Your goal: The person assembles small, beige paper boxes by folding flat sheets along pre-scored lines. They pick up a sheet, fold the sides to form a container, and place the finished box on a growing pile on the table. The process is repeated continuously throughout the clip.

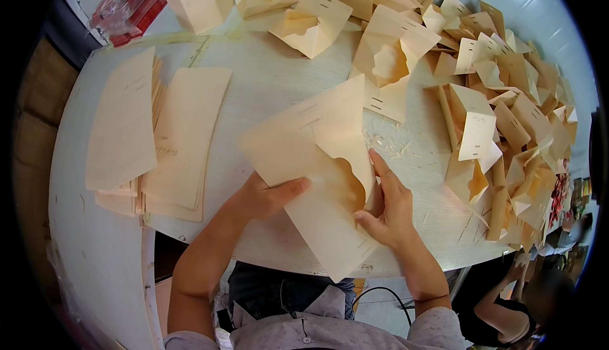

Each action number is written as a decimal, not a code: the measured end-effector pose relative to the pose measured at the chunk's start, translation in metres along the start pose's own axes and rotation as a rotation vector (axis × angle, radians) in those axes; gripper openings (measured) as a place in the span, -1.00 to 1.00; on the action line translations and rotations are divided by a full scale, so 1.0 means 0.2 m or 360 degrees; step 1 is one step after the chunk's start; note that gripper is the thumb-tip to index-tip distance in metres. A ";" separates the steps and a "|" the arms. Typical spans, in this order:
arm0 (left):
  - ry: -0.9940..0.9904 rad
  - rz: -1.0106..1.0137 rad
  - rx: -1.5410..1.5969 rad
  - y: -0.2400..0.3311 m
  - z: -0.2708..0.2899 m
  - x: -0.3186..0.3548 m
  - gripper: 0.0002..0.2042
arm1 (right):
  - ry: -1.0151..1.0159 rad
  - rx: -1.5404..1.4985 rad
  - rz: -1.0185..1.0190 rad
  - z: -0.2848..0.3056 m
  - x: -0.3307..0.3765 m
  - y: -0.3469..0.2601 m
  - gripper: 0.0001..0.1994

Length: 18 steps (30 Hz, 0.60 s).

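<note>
Left hand (263,198) pressing down on the near-left part of a pale wooden sheet (317,178), thumb stretched flat across its face, fingers tucked underneath and out of sight, so clamped on the sheet. Right hand (387,204) lying against the same sheet's right edge, fingers extended and close together, fingertips bending a curved flap inward at the fold. Sheet resting tilted at the near edge of the white table (266,83), between both hands, partly folded, not yet closed into shape.

Sitting to the left, two stacks of flat sheets (158,134), still unfolded and seemingly waiting. Heaping up across the far and right side of the table, a large pile of folded pieces (482,96), already formed into open box-like shapes with small slots. Judging from that, plenty finished, a fair share of flats left. Red packets in clear wrap (130,4) lying at the far left corner. Another person's arm (501,299) showing at the lower right, apart from this work.
</note>
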<state>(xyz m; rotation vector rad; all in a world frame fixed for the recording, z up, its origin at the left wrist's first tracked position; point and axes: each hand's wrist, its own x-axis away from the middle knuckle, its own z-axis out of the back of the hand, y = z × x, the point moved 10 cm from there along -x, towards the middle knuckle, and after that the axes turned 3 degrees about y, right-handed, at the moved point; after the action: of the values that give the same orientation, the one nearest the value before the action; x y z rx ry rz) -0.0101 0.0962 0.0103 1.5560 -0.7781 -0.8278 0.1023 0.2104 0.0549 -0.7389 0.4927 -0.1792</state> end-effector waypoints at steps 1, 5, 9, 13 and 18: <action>0.0071 0.0040 0.0033 0.00 0.02 0.00 -0.87 | 0.0022 0.0015 0.0037 0.00 -0.01 -0.01 -0.18; 0.0001 -0.0137 -0.0181 0.02 0.00 0.00 -0.84 | 0.0101 0.0107 0.0047 0.02 -0.02 -0.04 -0.19; -0.0008 -0.0238 -0.0186 0.04 -0.02 0.00 -0.82 | 0.0170 0.0040 -0.0066 0.05 -0.01 -0.03 -0.23; -0.0055 -0.0196 -0.0212 0.01 -0.02 0.00 -0.81 | 0.0219 0.0054 -0.0108 0.06 -0.01 -0.02 -0.27; 0.0102 -0.0323 -0.0327 0.06 0.00 0.01 -0.82 | 0.0203 0.0057 -0.0227 0.06 0.00 0.05 -0.33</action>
<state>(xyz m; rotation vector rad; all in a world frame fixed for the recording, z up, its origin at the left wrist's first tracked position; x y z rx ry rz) -0.0099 0.0934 0.0226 1.4846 -0.4776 -0.9690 0.1088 0.2243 0.0557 -0.7304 0.5570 -0.3691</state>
